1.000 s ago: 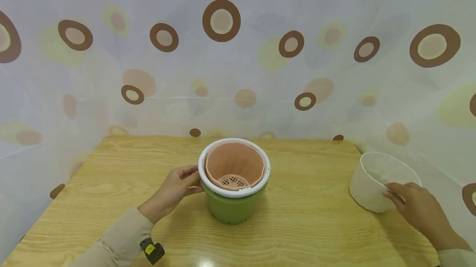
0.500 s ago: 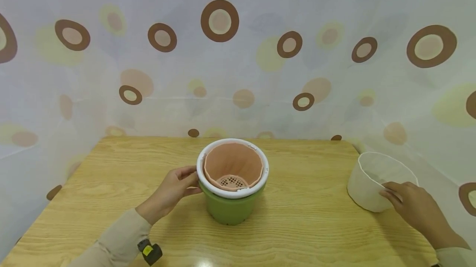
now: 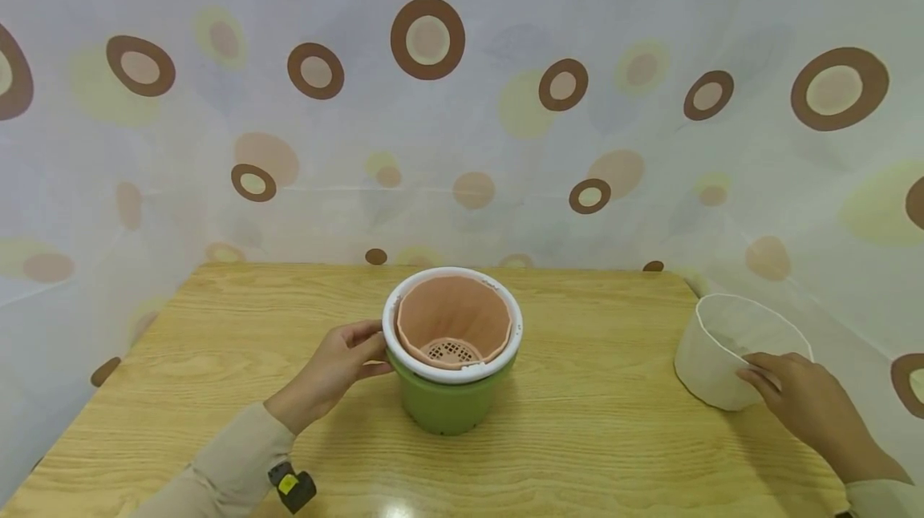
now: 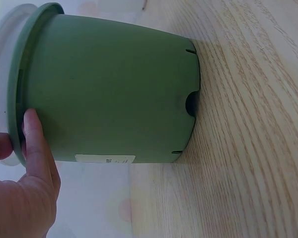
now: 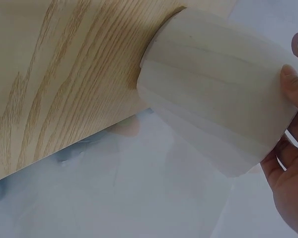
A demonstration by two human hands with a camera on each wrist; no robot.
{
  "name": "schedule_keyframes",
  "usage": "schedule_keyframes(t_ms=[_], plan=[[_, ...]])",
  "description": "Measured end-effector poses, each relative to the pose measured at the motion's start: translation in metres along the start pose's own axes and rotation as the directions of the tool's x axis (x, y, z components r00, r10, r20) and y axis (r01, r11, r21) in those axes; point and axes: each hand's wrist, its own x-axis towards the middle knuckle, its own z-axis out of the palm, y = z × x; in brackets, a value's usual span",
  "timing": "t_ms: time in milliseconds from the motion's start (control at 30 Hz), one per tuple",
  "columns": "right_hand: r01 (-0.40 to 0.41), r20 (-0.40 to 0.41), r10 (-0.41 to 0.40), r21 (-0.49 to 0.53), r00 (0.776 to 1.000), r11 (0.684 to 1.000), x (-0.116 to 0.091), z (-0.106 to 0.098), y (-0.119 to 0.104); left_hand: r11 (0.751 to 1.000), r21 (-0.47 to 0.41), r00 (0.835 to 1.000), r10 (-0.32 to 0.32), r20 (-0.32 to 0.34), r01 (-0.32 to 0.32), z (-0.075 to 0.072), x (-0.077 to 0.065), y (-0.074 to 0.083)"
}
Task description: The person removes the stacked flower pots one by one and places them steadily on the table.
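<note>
In the head view, with twelve o'clock at the table's far edge, a nested stack sits at the middle of the clock: a green plastic plant pot (image 3: 446, 410) outermost, a white-rimmed pot (image 3: 447, 376) set in it, and a terracotta-coloured pot (image 3: 447, 305) with a lattice base (image 3: 451, 352) inside that. The left hand (image 3: 335, 370) comes in at the stack's nine o'clock; the left wrist view shows its thumb by the rims and a finger tucked under the green lip, so it appears to pinch that lip. At three o'clock from the stack, well apart and by the right edge of the wooden table (image 3: 613, 454), is a separate white pot (image 3: 711, 374), mouth upward. The right hand (image 3: 812, 402) pinches its rim at about six o'clock, thumb outside and fingers behind; whether its base stands fully on the wood I cannot tell. The step in hand looks like handling stack and loose pot together, one hand on each. Moving the white pot would, I judge, call for a firm, level rim pinch and a lift clear of the table edge, while the left hand steadies the green lip against tipping.
</note>
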Motion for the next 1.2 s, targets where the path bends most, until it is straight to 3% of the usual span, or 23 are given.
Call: schedule_keyframes(t_ms=[300, 667, 1200], plan=[[-0.021, 0.058, 0.019, 0.038, 0.998, 0.999, 0.0, -0.004, -0.001, 1.0, 0.001, 1.0, 0.005, 0.002, -0.005, 0.0, 0.0, 0.0], [0.043, -0.035, -0.041, 0.055, 0.999, 0.998, 0.002, -0.01, -0.011, 1.0, 0.007, 1.0, 0.003, -0.003, -0.003, 0.002, -0.002, 0.002], [0.059, -0.052, -0.056, 0.059, 0.997, 0.996, 0.015, -0.023, -0.034, 1.0, 0.002, 1.0, 0.009, 0.002, -0.009, 0.001, -0.002, 0.003]])
